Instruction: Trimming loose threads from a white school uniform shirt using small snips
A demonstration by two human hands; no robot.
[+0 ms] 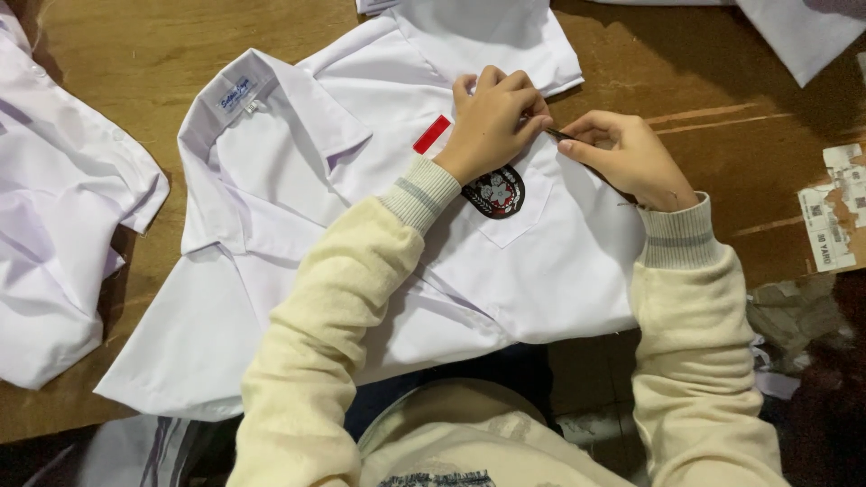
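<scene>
where both hands pinch it, white shirt [298, 271] lies flat, collar open.

Cream knit sweater sleeves, ribbed cuffs with a grey stripe, bare hands [492, 122], cream garment at the lap

Brown wooden table [135, 36] underneath, crumpled white garment [54, 207] at left edge, more white cloth [803, 32] top right, torn paper labels [834, 216] on right edge, crumpled scraps [794, 316] just below them.
</scene>
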